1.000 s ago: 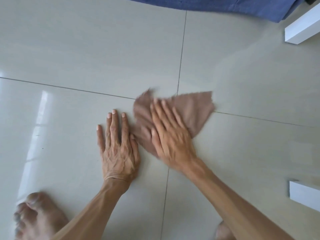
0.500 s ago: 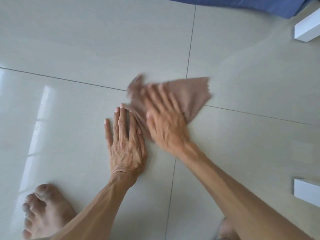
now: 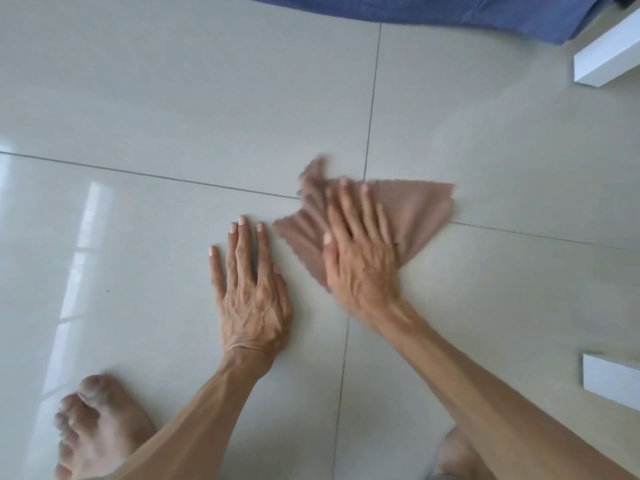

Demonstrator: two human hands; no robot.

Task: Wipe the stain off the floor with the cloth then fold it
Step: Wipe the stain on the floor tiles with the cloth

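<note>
A brown cloth [image 3: 420, 216] lies rumpled on the glossy pale tiled floor [image 3: 173, 105], over the crossing of two grout lines. My right hand [image 3: 360, 251] presses flat on the cloth with fingers spread; it is blurred by motion. My left hand [image 3: 251, 292] rests flat on the bare tile just left of the cloth, fingers apart, holding nothing. No stain shows on the tiles; whatever is under the cloth is hidden.
A blue fabric [image 3: 450, 12] hangs along the top edge. White furniture parts stand at the upper right [image 3: 606, 60] and the lower right [image 3: 611, 381]. My bare left foot [image 3: 97, 427] is at the bottom left, and my other foot [image 3: 457, 455] shows at the bottom.
My right hand has slid the cloth back and forth over the grout crossing, now toward the right. My left hand has stayed planted on the tile.
</note>
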